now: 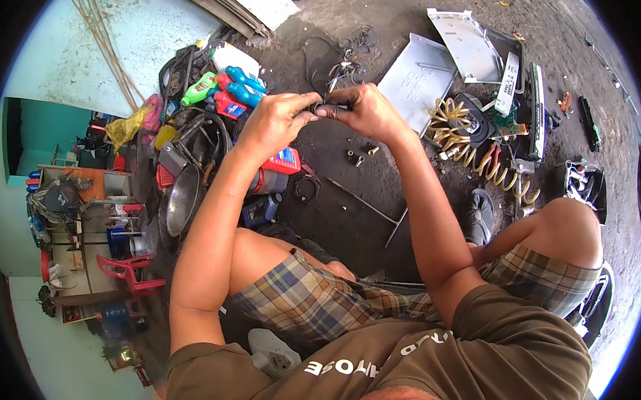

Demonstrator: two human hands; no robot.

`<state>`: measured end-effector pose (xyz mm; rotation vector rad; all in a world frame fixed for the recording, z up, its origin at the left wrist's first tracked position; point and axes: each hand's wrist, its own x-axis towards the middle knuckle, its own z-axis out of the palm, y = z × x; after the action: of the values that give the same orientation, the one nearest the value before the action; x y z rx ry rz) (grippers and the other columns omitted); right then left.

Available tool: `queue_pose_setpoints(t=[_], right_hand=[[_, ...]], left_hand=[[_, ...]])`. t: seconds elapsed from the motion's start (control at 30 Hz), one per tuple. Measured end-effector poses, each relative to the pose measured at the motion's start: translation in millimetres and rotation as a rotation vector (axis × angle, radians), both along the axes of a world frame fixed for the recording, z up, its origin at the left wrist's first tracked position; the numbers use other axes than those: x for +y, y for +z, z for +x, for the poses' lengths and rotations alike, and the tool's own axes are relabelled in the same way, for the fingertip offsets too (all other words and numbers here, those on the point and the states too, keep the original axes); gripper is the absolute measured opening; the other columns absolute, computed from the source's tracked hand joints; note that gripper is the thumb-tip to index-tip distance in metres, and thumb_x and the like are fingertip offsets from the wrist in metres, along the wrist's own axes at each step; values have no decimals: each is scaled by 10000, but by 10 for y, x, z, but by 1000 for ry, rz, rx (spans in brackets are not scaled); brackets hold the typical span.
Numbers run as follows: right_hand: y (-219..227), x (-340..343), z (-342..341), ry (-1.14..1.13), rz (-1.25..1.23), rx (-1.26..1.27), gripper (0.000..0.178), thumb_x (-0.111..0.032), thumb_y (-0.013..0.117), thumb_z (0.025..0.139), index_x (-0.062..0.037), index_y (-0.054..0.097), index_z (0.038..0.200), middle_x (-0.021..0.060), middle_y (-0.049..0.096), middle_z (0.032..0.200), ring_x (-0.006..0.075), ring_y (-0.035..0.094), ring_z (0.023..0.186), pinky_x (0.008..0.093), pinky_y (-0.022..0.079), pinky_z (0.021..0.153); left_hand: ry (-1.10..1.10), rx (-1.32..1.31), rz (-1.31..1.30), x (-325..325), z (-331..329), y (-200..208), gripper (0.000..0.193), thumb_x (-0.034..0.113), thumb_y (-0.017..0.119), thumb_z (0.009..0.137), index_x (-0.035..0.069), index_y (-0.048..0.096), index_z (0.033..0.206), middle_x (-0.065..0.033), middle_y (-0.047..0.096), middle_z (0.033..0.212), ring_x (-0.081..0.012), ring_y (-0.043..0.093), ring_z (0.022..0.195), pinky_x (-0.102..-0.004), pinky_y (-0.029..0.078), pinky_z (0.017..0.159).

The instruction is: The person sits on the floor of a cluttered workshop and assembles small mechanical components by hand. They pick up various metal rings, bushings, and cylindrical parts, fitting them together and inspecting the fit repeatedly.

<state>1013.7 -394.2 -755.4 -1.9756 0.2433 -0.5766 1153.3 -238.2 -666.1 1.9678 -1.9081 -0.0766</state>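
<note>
My left hand (273,125) and my right hand (371,113) meet out in front of me, above the floor. Both have their thumbs and fingers closed on one small, dark, rounded part (316,108) between them. Fingers cover most of it, so its exact kind cannot be made out. Below my hands, several small metal fittings (359,160) lie on the dark ground. Nearer to me rests a long T-handle wrench (363,200).
To the left stand bottles (243,89), a metal bowl (182,201) and a red chair (129,271). On the right lie metal panels (419,74), a coiled hose (502,179), red-handled pliers (492,157) and a tool box (583,183). Tangled wires (347,69) lie beyond my hands.
</note>
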Motion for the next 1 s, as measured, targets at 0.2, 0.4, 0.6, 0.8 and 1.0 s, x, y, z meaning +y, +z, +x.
queue_pose_setpoints(t=[0.2, 0.4, 0.6, 0.8, 1.0], right_hand=[[-128, -4, 36, 44, 130, -80, 446, -430, 797, 893, 2, 759, 998, 161, 679, 705, 171, 599, 641, 384, 508, 646], [-338, 83, 115, 72, 283, -157, 423, -394, 796, 910, 20, 713, 887, 43, 523, 588, 74, 438, 604, 334, 415, 546], [-368, 203, 141, 101, 523, -216, 382, -366, 781, 930, 1, 701, 858, -22, 477, 574, 58, 402, 559, 302, 360, 497], [-348, 150, 135, 68, 398, -226, 286, -304, 785, 938, -29, 718, 900, -32, 545, 616, 38, 453, 571, 279, 368, 493], [-282, 266, 169, -23, 532, -403, 232, -187, 796, 920, -71, 746, 1115, 32, 708, 791, 41, 517, 596, 276, 420, 512]], left_hand=[[22, 82, -3, 13, 10, -18, 318, 73, 776, 872, -18, 724, 1173, -182, 759, 1051, -280, 751, 928, -349, 577, 808], [36, 151, 23, 36, 29, -59, 315, 60, 777, 879, -17, 727, 1181, -166, 767, 1039, -225, 753, 903, -332, 578, 795], [99, 224, 13, 35, 23, -115, 319, 56, 786, 874, -20, 730, 1178, -154, 769, 1027, -168, 742, 909, -313, 578, 794], [100, 159, 28, 14, -9, -33, 317, 74, 806, 860, -5, 743, 1161, -153, 770, 1036, -169, 739, 888, -315, 578, 777], [189, 135, 49, 0, -19, -21, 346, 130, 838, 842, 1, 743, 1149, -152, 765, 978, -150, 679, 773, -315, 552, 719]])
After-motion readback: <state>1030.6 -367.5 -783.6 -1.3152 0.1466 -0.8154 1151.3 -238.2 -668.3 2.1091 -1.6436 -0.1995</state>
